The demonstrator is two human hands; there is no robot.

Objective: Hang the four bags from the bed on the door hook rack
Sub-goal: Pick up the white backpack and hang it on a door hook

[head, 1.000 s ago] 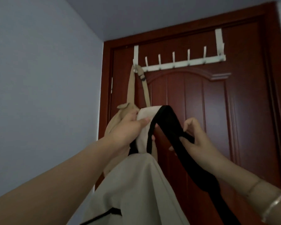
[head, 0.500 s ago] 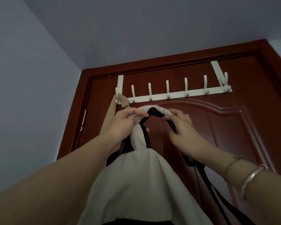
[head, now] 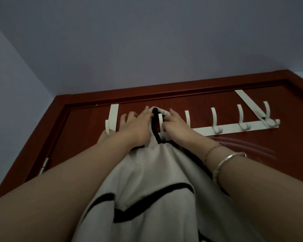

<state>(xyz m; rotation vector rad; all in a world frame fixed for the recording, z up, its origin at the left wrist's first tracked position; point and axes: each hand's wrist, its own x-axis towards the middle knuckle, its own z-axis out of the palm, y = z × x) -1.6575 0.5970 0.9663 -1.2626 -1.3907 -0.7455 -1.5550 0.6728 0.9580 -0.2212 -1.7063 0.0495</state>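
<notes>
A white hook rack point(head: 227, 127) hangs over the top of the dark red door point(head: 287, 145). I hold a cream bag with black trim point(head: 147, 180) up against it. Its top loop point(head: 156, 110) sits around the third hook from the left point(head: 161, 122). My left hand point(head: 136, 126) grips the loop on its left side and my right hand point(head: 175, 126) grips it on the right. A tan bag point(head: 101, 137) hangs from the leftmost hook point(head: 107, 127), mostly hidden behind my left arm.
Several hooks to the right of my hands are bare point(head: 214, 123). A pale wall point(head: 12, 119) meets the door frame on the left, with a hinge point(head: 45, 165) low on that side. The ceiling fills the top of the view.
Both hands have lifted the cream bag's loop up from below the rack to the hook. The view has tilted upward and closer to the door.
</notes>
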